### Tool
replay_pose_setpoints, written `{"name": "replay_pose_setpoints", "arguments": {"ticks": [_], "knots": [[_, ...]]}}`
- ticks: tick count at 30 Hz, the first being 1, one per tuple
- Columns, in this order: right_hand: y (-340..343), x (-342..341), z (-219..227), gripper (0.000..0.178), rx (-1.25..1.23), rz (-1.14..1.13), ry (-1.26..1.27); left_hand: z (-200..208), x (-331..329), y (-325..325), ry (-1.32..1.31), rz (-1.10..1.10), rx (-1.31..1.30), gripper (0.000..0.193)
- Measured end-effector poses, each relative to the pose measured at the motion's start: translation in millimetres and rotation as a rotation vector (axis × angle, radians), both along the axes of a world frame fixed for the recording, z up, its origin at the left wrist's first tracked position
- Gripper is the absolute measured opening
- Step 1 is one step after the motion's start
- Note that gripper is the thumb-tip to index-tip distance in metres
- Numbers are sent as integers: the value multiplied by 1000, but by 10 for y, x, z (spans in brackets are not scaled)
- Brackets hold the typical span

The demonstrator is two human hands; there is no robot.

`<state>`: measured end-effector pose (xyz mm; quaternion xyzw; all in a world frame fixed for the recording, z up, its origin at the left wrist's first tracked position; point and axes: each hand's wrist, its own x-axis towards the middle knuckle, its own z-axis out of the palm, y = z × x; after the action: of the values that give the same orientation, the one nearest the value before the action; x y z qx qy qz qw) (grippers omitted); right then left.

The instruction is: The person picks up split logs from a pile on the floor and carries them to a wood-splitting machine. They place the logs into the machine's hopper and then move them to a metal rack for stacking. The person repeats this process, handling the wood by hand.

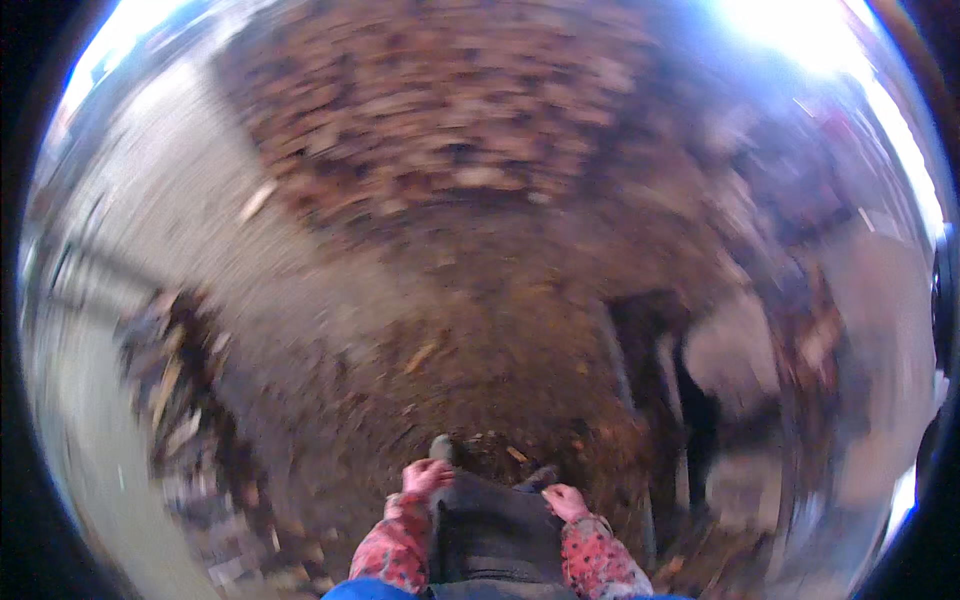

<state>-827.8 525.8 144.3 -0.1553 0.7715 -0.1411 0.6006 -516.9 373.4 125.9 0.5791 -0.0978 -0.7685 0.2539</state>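
Observation:
My left hand (427,476) is in front of my body, beside the left edge of my dark lower clothing (495,535). Its fingers curl inward. On the other side of that clothing is my right hand (566,501), its fingers also bent in. Whether either hand pinches the cloth or something small cannot be made out. Both forearms wear red sleeves (395,548) with dark spots. Below the hands, the tips of my shoes (442,448) show on brown, littered ground.
A large pile of split firewood (440,110) rises ahead, smeared by motion. Along the left runs a lower heap of wood pieces (190,420). To the right stand a dark upright-edged object (650,350) and pale blocky shapes (735,355). Wood chips (420,357) lie scattered on the ground.

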Motion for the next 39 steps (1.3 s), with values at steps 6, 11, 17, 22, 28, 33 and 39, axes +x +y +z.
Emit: {"name": "replay_pose_setpoints", "arguments": {"ticks": [6, 11, 17, 22, 28, 33, 39], "knots": [[348, -64, 191, 34, -137, 116, 253, 48, 385, -476, -240, -129, -104, 17], [800, -118, 187, 36, -207, -76, 260, 264, 96, -746, -484, -219, -96, 16], [1163, -801, 321, 36, -413, -475, 268, 218, -1160, -578, -161, -478, 94, 17], [1379, -1443, 494, 33, -309, -466, 436, 265, -2036, 20, -116, -893, -206, 22], [1674, -1936, 588, 34, -236, -465, 343, 1237, -2779, 383, -120, -843, -323, 27], [1797, -2081, 286, 29, -296, -654, 279, 1461, -2890, 117, -244, -801, -288, 31], [1558, -2296, 297, 31, -432, -802, 363, 1520, -3184, -426, -214, -816, -282, 27]]}}
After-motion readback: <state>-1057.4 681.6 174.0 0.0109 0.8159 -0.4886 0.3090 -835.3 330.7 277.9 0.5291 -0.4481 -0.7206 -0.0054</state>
